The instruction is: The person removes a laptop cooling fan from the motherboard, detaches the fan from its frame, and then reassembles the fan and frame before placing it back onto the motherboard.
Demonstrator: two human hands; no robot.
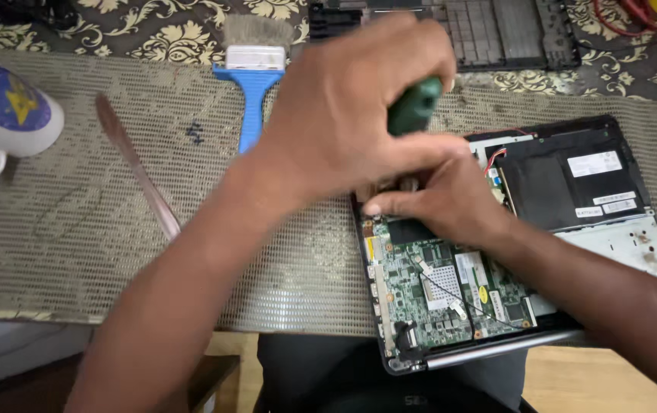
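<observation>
Mesh table mat point(61, 222), left hand point(344, 115) clenched around green screwdriver handle point(414, 105), right hand point(451, 203) fingertips pressing opened laptop point(451, 298)

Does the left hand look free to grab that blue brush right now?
Probably not at once: the left hand is wrapped around a green-handled screwdriver. The blue brush lies just beside it on the mat, with nothing between them.

Blue-handled brush point(250, 73), white mug point(3, 107), reddish flat stick point(137, 167), mesh mat point(61, 229), dark keyboard frame point(497, 30)
</observation>
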